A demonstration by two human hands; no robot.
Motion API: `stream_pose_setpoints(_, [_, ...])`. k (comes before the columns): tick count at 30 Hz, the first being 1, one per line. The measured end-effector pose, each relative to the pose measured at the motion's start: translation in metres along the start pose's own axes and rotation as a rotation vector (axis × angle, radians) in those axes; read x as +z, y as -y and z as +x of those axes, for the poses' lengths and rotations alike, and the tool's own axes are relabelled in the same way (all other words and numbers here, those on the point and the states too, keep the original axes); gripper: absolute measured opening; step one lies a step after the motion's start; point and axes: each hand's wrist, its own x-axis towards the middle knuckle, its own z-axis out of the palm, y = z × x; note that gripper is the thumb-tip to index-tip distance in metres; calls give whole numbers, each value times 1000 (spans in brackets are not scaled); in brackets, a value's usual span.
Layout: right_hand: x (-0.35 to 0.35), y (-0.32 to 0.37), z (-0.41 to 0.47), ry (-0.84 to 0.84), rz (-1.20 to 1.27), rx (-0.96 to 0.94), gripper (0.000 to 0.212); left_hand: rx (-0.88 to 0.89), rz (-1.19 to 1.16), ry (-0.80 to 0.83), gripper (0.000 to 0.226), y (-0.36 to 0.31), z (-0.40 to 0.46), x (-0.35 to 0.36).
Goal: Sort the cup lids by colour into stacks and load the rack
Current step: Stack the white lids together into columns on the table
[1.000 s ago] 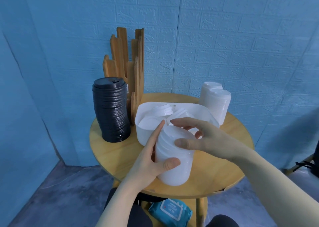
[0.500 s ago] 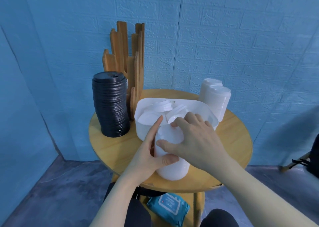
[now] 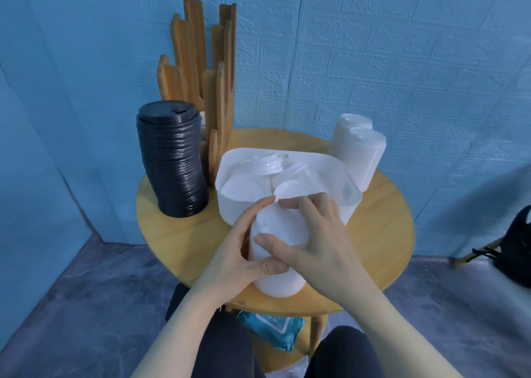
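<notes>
Head view: left hand (image 3: pixel 230 260) and right hand (image 3: pixel 313 234), both grips curled round white lid stack (image 3: pixel 277 260)

both hands (image 3: pixel 287 248) cover much of the near white lid stack (image 3: pixel 280 284); wipes pack (image 3: pixel 273 330) half hidden.

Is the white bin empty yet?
Not empty. The white bin has several loose white lids lying inside, some tilted against each other. How many sit underneath cannot be told.
</notes>
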Motion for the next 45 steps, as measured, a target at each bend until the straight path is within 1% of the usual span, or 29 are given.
stream_pose_setpoints(4, [1,1,-2,-5,18,-2,82,-17,21,-5,109,-3,0,1])
stream_pose_setpoints(9, [2,2,-3,-6,41,2,80,-28,44,-37,90,-4,-1,1])
stream_pose_setpoints(11, [-3,-1,-3,57,60,-4,77,-28,44,-45,87,-1,-1,0])
stream_pose_setpoints(13, [-18,-8,7,160,179,35,67,-40,19,-34,89,2,-2,-2])
stream_pose_setpoints(14, [-27,-15,16,177,244,59,60,-45,9,-28,90,2,-1,-2])
stream_pose_setpoints(15, [-36,-22,25,145,267,69,51,-50,10,-27,89,2,-1,-2])
stream_pose_setpoints(16, [-43,-31,37,79,232,56,45,-53,17,-29,88,2,-1,-2])
stream_pose_setpoints(17, [-49,-40,50,15,153,38,39,-56,22,-33,88,1,0,-1])
stream_pose_setpoints(18, [-52,-49,63,-15,54,38,32,-56,22,-36,87,0,1,-1])
stream_pose_setpoints(19, [-52,-57,76,-4,-45,61,26,-55,21,-37,87,-1,1,0])
stream_pose_setpoints(21, [-49,-70,101,85,-176,107,23,-56,17,-38,86,-1,1,0])
stream_pose_setpoints(25, [-29,-86,133,264,-282,37,23,-71,-6,-33,86,-1,2,-1])
stream_pose_setpoints(28, [-16,-90,141,300,-351,4,23,-82,-18,-32,87,-1,2,-2])
stream_pose_setpoints(30, [-12,-93,142,263,-358,-4,19,-84,-10,-29,87,-2,2,-2])
stream_pose_setpoints(32, [-12,-91,137,180,-312,-19,14,-76,0,-30,86,-3,2,-2])
stream_pose_setpoints(35, [-19,-81,121,50,-139,-4,7,-81,-4,-29,87,-3,2,-2])
stream_pose_setpoints(38, [-30,-67,97,-29,31,17,7,-77,-9,-35,88,-2,2,-2])
stream_pose_setpoints(41, [-38,-56,69,-58,182,22,13,-86,-19,-31,89,-1,2,-1])
stream_pose_setpoints(45, [-47,-57,45,-15,197,-28,32,-96,-13,-44,90,-1,1,-2])
